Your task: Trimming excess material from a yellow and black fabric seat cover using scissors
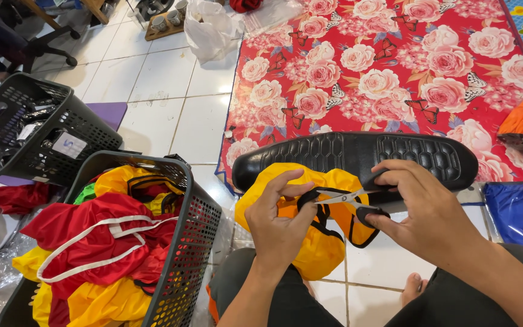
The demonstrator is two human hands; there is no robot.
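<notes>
Both forearms reach over the knees, the left hand (279, 221) pinching a shiny yellow fabric bag (310, 230) by its black strap while the right hand (422, 209) grips black-handled scissors (349, 198), blades at the strap, before a textured black sole (358, 156).

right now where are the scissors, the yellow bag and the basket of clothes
scissors (341, 197), head view, on the blades
yellow bag (319, 251), head view, on its lower bulge
basket of clothes (196, 233), head view, on its right wall
</notes>
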